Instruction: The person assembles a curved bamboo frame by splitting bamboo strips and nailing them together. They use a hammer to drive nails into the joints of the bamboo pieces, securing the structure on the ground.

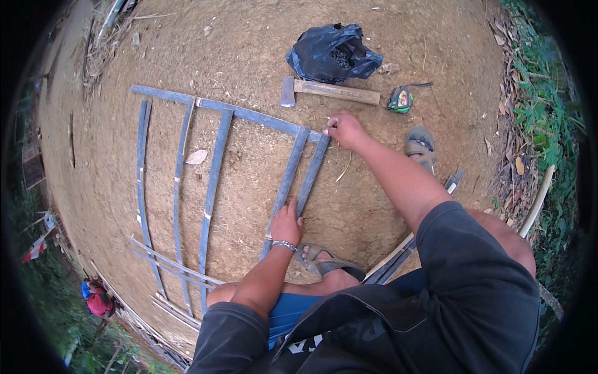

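Observation:
On the dirt ground lies a ladder-like frame of dark grey slats. A long crosspiece [258, 118] runs along its far side, with several slats reaching from it toward me. My left hand [286, 225], a chain bracelet at its wrist, lies with fingers extended on the two rightmost slats [288, 171] [313, 171]. At the crosspiece's right end, my right hand [344, 130] has its fingers pinched together beside the top of the rightmost slat. A tiny thin thing seems to be between the fingertips, too small to name.
Beyond the frame are a hatchet [336, 91] with a wooden handle, an open black plastic bag [333, 53] and a green-and-black tape measure [400, 100]. More slats [392, 262] lie beside my sandalled feet. Plants [548, 131] edge the right side. A person in red [98, 299] is at far left.

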Demonstrator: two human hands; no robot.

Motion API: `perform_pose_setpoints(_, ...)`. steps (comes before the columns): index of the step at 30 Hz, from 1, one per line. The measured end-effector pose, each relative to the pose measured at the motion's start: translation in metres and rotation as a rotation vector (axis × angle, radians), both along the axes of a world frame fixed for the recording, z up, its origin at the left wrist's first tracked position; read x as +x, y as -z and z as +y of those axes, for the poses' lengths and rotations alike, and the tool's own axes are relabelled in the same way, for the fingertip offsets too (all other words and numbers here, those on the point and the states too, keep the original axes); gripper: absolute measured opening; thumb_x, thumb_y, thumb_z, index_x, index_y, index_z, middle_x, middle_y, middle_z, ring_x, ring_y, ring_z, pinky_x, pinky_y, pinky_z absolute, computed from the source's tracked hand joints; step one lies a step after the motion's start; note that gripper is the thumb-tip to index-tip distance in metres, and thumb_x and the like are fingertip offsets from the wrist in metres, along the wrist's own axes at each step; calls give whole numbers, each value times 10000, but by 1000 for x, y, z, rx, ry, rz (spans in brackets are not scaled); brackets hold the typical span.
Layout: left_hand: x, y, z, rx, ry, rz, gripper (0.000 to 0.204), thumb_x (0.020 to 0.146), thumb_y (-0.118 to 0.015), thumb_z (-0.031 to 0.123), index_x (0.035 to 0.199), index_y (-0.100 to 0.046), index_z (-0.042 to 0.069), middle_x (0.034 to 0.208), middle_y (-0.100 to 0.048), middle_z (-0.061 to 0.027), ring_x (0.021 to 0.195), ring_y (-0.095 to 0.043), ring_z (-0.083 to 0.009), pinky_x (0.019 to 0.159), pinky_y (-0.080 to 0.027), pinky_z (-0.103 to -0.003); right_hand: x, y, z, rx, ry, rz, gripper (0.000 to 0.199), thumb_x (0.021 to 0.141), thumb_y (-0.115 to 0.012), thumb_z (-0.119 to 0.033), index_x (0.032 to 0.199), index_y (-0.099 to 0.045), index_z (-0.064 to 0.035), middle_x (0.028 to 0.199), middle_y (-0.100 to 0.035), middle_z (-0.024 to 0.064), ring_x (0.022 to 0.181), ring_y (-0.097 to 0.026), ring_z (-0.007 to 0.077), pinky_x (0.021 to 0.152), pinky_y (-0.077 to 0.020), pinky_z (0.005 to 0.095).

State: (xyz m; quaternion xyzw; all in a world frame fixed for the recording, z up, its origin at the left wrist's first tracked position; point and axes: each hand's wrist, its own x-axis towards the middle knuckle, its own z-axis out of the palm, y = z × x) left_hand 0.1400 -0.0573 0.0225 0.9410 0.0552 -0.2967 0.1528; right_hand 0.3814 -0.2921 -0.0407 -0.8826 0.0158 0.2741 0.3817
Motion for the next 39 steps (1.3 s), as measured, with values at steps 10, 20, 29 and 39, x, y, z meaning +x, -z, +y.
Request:
perform_pose_setpoints(10,-4,5,2,-16,6,-17,679,849,-784,186,1469,-513,128,1123,-644,-142,1084,-637,-352,951,-518,-453,1,1,-1,11,22,27,198,861,-825,-244,955,-777,-77,1147,-654,169,1072,-654,372,970,-519,447)
perform_pose_setpoints(20,7,-3,1,-46,-17,39,719,841,-798,205,1487,-492,131,1178,-657,-151,1130,-637,-357,980,-517,-453,6,8,-11,76,69,42,200,886,-790,-212,1024,-787,-67,1061,-726,153,984,-707,329,899,-552,411)
perform_pose_setpoints(29,37,4,-28,-213,-119,-225,703,857,-795,231,1474,-483,101,1330,-574,-194,1219,-580,-398,999,-510,-467,11,-38,-34,-64,-38,-1,259,889,-746,-134,1146,-751,-96,1129,-739,144,1056,-694,334,947,-545,412)
perform_pose_setpoints(39,140,31,-91,-197,-354,-280,444,860,-798,246,1253,-644,107,1193,-663,-142,1124,-641,-364,948,-526,-461,27,-30,-6,-145,-728,-262,316,856,-673,-74,1150,-753,-160,1212,-643,112,1231,-597,323,1018,-513,436)
